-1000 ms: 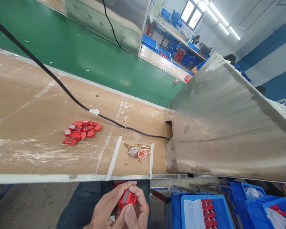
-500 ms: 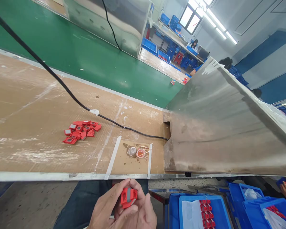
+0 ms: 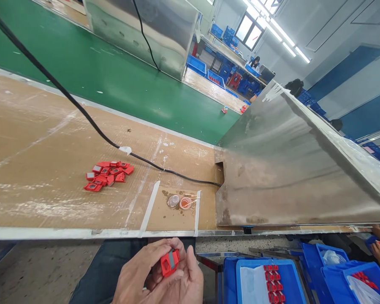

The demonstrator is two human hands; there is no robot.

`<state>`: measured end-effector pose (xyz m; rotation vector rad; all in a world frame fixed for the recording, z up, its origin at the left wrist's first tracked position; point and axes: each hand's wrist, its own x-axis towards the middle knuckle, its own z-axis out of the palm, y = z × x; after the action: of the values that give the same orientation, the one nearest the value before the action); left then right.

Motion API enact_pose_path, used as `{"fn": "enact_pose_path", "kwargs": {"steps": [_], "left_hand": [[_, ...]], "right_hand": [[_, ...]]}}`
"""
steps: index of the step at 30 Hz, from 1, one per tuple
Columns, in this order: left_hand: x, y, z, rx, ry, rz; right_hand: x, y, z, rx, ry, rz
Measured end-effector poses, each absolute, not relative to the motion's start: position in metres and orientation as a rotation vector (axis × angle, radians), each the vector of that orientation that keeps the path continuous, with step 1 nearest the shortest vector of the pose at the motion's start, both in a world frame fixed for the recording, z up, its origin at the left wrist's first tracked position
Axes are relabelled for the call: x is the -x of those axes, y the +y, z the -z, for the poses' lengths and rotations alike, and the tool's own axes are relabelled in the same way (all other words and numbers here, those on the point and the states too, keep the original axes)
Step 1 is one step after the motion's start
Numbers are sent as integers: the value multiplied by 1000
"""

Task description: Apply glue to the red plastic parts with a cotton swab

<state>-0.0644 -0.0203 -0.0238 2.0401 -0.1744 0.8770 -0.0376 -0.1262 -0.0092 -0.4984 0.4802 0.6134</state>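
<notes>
A small red plastic piece point(image 3: 169, 262) with a grey strip across it is held low in front of me, just below the table's front edge. My left hand point(image 3: 139, 272) is closed on it, with a finger along the top and the thumb underneath. Cupped round the right side, my right hand point(image 3: 188, 270) also has its fingers against the piece, its thumb sticking up free. Part of the right hand's fingers is hidden behind the piece. On the table, to the left, lies a loose pile of similar red pieces point(image 3: 109, 174), some with grey faces.
Two small round dishes stand near the table edge: a clear one point(image 3: 173, 201) and one with orange-red liquid point(image 3: 185, 203) and thin sticks. A black cable point(image 3: 142, 159) crosses the table to a metal panel point(image 3: 288, 181). At lower right, a blue bin point(image 3: 293, 278) holds rows of red pieces.
The red piece has turned in my hands, so a hollow red side now faces me more. Both hands have shifted slightly left. The pile has not moved.
</notes>
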Motion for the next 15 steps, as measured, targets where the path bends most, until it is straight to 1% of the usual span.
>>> {"fn": "enact_pose_path", "kwargs": {"steps": [6,11,13,15], "left_hand": [[63,-18,17,-1987,-259,-908],[66,-18,25,-1973,-241,-901],[70,-20,24,-1882,-130,-802],[73,-23,13,-1643,117,-578]], "right_hand": [[38,-129,11,464,414,-609],[39,-130,16,484,263,-617],[42,-133,20,598,179,-559],[46,-140,24,832,57,-455]]}}
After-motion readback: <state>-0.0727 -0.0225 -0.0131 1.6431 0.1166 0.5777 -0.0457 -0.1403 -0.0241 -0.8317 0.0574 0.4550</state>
